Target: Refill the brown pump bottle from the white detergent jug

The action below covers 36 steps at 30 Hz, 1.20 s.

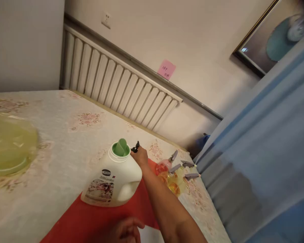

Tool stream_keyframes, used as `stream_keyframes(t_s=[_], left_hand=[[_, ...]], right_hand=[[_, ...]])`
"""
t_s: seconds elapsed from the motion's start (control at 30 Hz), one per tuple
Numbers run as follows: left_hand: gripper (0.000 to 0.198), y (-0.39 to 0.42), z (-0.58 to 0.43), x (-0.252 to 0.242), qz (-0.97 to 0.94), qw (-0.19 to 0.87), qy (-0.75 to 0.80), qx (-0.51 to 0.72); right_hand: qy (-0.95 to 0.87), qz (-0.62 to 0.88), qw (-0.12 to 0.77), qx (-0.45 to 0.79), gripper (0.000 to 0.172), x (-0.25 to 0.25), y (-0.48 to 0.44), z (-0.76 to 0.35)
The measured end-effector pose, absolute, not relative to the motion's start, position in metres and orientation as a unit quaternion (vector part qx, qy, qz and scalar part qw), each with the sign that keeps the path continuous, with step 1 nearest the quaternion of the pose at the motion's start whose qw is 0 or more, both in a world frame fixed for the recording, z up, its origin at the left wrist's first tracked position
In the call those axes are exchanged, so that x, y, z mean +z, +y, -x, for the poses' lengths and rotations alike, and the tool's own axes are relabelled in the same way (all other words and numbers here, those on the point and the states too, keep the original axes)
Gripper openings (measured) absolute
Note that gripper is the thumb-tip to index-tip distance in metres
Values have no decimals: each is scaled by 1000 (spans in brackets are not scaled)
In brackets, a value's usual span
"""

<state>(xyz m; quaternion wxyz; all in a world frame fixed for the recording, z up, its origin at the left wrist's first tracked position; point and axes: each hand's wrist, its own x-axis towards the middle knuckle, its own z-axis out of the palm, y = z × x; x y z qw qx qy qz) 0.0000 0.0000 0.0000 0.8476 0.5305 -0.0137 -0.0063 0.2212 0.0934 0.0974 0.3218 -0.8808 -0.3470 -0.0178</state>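
Observation:
A white plastic detergent jug (125, 173) with a picture label stands on a red cloth (91, 221), its cap off and a green pouring spout (121, 148) showing in the neck. Behind the jug, my right hand (141, 157) is closed on a black object (135, 147) that looks like a trigger spray head; anything below it is hidden by the jug and hand. Low in front of the jug, my left hand (128, 231) is in shadow with loosely bent fingers apart, holding nothing visible. Right of my forearm are several trigger spray bottles (176, 177) with grey heads and red, orange and yellow contents.
A yellow translucent basin (12, 145) lies on the flowered tablecloth (58, 135) at the left. A white radiator (116, 84) runs along the wall behind the table. Pink paper (167, 69) is stuck above it. A blue curtain (266, 145) hangs at the right, below a framed picture (271, 37).

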Motion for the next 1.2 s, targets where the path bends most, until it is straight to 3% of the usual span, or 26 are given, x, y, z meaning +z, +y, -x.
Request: stream_keyframes(t_s=[0.17, 0.6, 0.97, 1.2], left_hand=[[51, -5, -5, -13, -528, 849, -16, -2], [51, -14, -18, -17, -468, 884, -10, 4], [44, -13, -17, -14, -401, 916, 15, 2], [61, -8, -15, 1, -331, 942, 43, 31]], right_hand=[[-329, 881, 333, -68, 21, 114, 72, -224], [-292, 853, 413, -124, 23, 184, -67, -226], [-259, 822, 508, -12, 30, 187, -113, -194], [-239, 832, 500, 28, 23, 149, -137, -125]])
